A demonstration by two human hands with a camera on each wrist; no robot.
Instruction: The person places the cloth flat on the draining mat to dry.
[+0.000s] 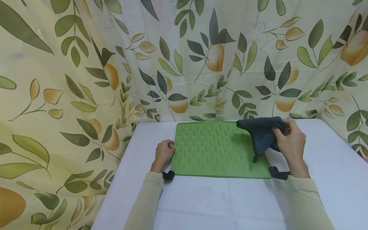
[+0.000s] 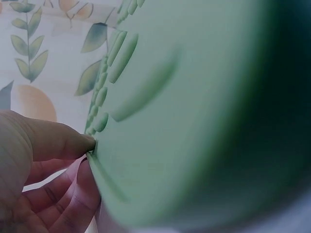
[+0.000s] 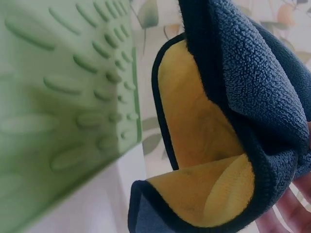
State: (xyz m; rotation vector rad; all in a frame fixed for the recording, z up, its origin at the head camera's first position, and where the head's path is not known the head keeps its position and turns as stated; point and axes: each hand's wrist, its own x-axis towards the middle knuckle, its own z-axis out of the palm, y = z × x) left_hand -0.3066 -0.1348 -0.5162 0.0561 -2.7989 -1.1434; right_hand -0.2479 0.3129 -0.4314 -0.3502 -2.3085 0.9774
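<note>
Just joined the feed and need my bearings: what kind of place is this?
Probably a makeshift home or staged work spot, not a real kitchen. A leaf-and-fruit curtain closes off the back and side, a white table holds only a green ridged mat, and the right hand holds a dark cloth.

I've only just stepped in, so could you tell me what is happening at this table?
A person sits at a white table with a green ridged mat lying flat on it. The left hand pinches the mat's left edge between thumb and fingers. The right hand grips a dark grey cloth with a yellow underside, lifted over the mat's far right corner, one corner dangling. A leaf-patterned curtain hangs behind.
</note>
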